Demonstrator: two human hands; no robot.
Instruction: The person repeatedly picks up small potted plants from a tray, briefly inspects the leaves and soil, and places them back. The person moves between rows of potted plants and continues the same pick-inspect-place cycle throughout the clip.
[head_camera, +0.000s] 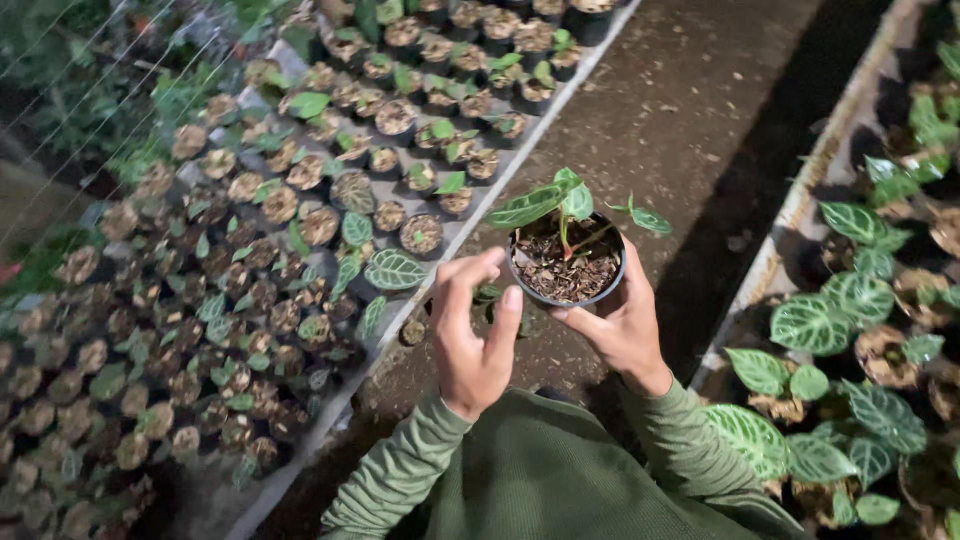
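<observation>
Cupping a small black pot (566, 268) over the dirt path (690, 120), the right hand (622, 322) wraps its fingers around the far side. The left hand (474, 330) pinches the near rim. A seedling (560, 205) stands in it, between the left bed (300, 200) and the right bed (850, 300).

A: Report illumination.
B: Dim ambient level. One source near the camera lights the centre; brightness falls off toward all edges, and the corners go near black.
A: Shadows?
B: A dark band crosses the dirt path (740, 170) at right.
A: Sharpness?
B: Centre sharp. The potted seedlings (200, 330) at lower left are soft and noisy. No glare.
</observation>
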